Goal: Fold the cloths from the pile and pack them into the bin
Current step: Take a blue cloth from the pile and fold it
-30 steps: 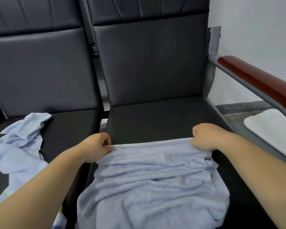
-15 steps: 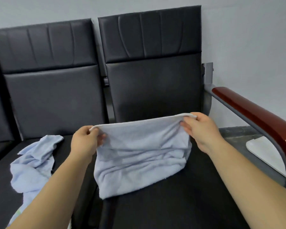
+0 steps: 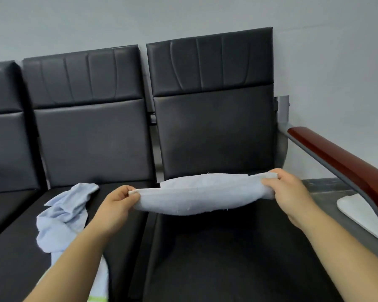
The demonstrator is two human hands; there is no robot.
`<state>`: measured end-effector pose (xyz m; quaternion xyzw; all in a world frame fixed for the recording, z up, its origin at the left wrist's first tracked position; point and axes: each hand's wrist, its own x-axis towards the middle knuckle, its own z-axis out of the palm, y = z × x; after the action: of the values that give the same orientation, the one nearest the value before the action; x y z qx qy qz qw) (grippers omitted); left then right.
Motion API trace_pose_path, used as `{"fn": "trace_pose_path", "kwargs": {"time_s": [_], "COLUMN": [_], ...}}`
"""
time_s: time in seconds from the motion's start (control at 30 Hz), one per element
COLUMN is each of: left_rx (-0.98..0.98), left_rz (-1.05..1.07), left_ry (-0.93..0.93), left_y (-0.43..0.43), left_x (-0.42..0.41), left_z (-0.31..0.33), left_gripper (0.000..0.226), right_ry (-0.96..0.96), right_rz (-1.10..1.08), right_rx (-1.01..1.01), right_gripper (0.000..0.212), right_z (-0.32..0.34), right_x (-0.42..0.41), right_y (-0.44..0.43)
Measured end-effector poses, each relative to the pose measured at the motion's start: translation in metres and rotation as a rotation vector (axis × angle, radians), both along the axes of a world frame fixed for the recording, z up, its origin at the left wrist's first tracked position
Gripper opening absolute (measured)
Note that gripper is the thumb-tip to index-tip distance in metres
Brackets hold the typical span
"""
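- Your left hand (image 3: 118,204) pinches the left end of the pale blue cloth (image 3: 196,194) between thumb and curled fingers. Your right hand (image 3: 290,192) pinches the right end the same way.
- The cloth hangs in the air between your hands, stretched into a low, puffed band above the right seat (image 3: 227,258), and touches nothing else.
- A second ago it lay spread over the front of that seat while you gripped its far hem. Half a second ago it hung from your hands as a sheet. Now it has swung up nearly level, so you see it almost edge-on.
- That reads as a shake-out, or the start of laying it flat. By my judgement no fold is made yet.
- The rest of the pile (image 3: 63,214) lies crumpled on the left seat (image 3: 11,262), well apart from the held cloth, so more cloths wait for you.
- No bin is plainly in view. The white object (image 3: 358,214) on the floor past the armrest (image 3: 336,158) may belong to it, but that cannot be told.
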<state>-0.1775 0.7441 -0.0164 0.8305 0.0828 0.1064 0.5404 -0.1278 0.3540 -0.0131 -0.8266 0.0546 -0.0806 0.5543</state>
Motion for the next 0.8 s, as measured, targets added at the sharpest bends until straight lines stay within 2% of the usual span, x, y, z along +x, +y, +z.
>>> {"fn": "trace_pose_path", "kwargs": {"time_s": [0.1, 0.17, 0.23, 0.4, 0.5, 0.63, 0.8], "left_rx": [-0.09, -0.085, -0.049, -0.043, -0.01, 0.161, 0.191], "left_rz": [-0.047, -0.061, -0.064, -0.003, 0.055, 0.126, 0.18], "left_ry": [0.209, 0.341, 0.422, 0.406, 0.33, 0.251, 0.208], "left_y": [0.002, 0.002, 0.004, -0.002, -0.007, -0.019, -0.027], "left_x": [-0.001, -0.001, 0.001, 0.011, 0.022, 0.041, 0.069], "left_z": [-0.012, -0.023, -0.035, -0.052, -0.058, -0.07, -0.093], "left_gripper": [0.015, 0.016, 0.025, 0.019, 0.015, 0.019, 0.018], "right_ry": [0.418, 0.617, 0.699, 0.641, 0.543, 0.435, 0.334], "right_rz": [0.081, 0.126, 0.137, 0.072, 0.033, -0.023, -0.05], "right_rx": [-0.21, -0.188, -0.157, -0.045, -0.11, -0.209, -0.405], "right_gripper": [0.024, 0.041, 0.043, 0.024, 0.023, 0.015, 0.015], "right_z": [-0.014, -0.023, -0.031, -0.043, -0.051, -0.06, -0.078], "right_x": [0.002, -0.001, -0.003, 0.005, 0.016, 0.031, 0.052], "right_y": [-0.009, -0.016, -0.019, -0.014, -0.009, 0.003, 0.011]}}
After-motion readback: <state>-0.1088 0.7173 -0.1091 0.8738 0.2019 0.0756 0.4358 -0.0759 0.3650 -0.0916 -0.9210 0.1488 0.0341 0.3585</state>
